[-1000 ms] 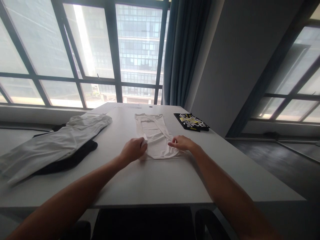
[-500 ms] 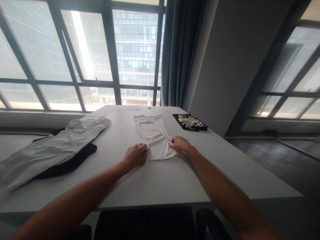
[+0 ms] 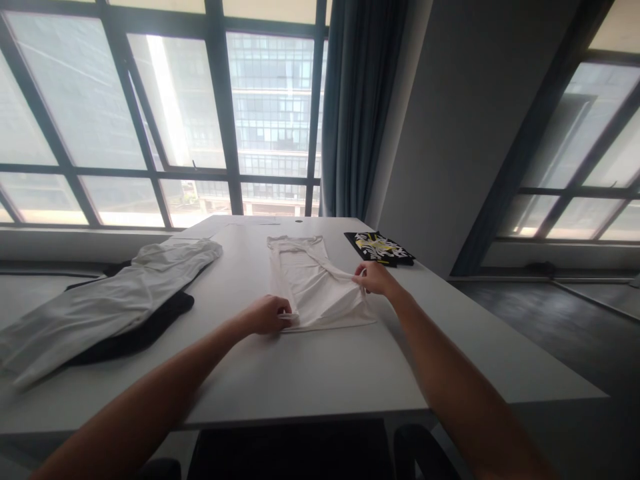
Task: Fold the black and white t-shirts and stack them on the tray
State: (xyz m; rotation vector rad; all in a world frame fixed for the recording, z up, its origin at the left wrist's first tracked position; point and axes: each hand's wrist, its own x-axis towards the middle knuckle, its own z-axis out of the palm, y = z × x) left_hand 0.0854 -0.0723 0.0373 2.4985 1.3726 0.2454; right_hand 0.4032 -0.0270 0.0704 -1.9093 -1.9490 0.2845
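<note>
A white garment [image 3: 320, 293], probably a shirt, lies partly folded on the white table [image 3: 320, 373] in front of me, its sides turned inward and its surface creased. My left hand [image 3: 270, 313] is closed on the near left corner of the cloth, close to the tabletop. On the other side, my right hand [image 3: 373, 277] pinches the right edge and holds it slightly raised, so the fabric pulls into diagonal folds. The garment's far end rests flat on the table.
Left on the table, a white garment [image 3: 125, 287] lies spread over a black one [image 3: 145, 333]. At the right edge sits a folded black garment [image 3: 380, 248] with a yellow and white print. A dark chair [image 3: 290, 450] stands at the near edge. Windows and a curtain [image 3: 350, 113] are behind.
My right hand has moved right and up, drawing the garment's right edge outward. My left hand has shifted slightly left and nearer. The cloth between them is spread wider.
</note>
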